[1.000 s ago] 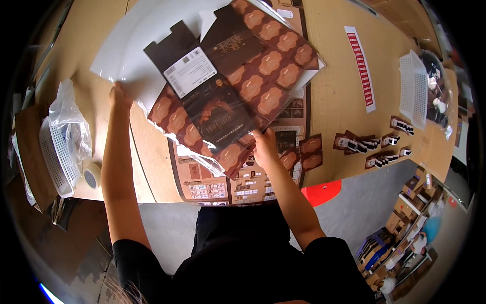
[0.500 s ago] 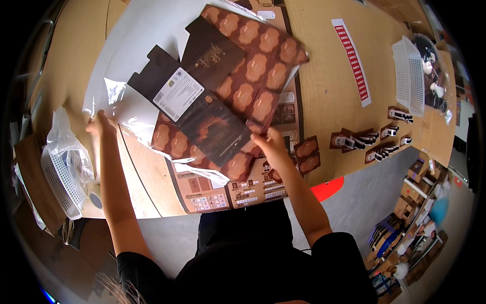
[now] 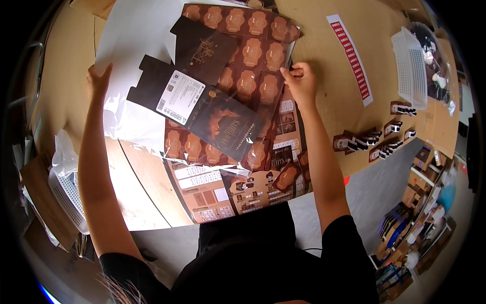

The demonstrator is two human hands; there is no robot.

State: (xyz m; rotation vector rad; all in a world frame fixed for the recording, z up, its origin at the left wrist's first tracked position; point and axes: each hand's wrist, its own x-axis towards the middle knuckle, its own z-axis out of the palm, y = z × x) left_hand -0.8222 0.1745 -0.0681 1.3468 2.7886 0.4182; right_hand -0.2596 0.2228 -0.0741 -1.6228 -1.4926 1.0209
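Note:
A brown sheet printed with rows of ornate medallions (image 3: 251, 51) lies over white and clear plastic film (image 3: 136, 38). Across it rest flat dark card box pieces (image 3: 230, 124), one with a white label (image 3: 181, 97). At the film's left edge is my left hand (image 3: 99, 80), its thumb spread from the fingers; nothing shows between them. My right hand (image 3: 301, 83) has its thumb and forefinger pinched at the medallion sheet's right edge. A larger printed board (image 3: 207, 197) lies underneath, bearing loose medallion cards (image 3: 286, 177) near its front right.
Along the right lies a white strip with red labels (image 3: 349, 55). Several small cards in black-and-white holders (image 3: 359, 141) stand near the right edge. White perforated baskets sit at right (image 3: 409, 66) and left (image 3: 66, 195), with a clear plastic bag (image 3: 436, 66) beyond the right one.
Both my hands have moved farther from me, the right one also rightward along the sheet's edge. The medallion sheet and box pieces have turned a little and settled flatter; loose cards below are uncovered.

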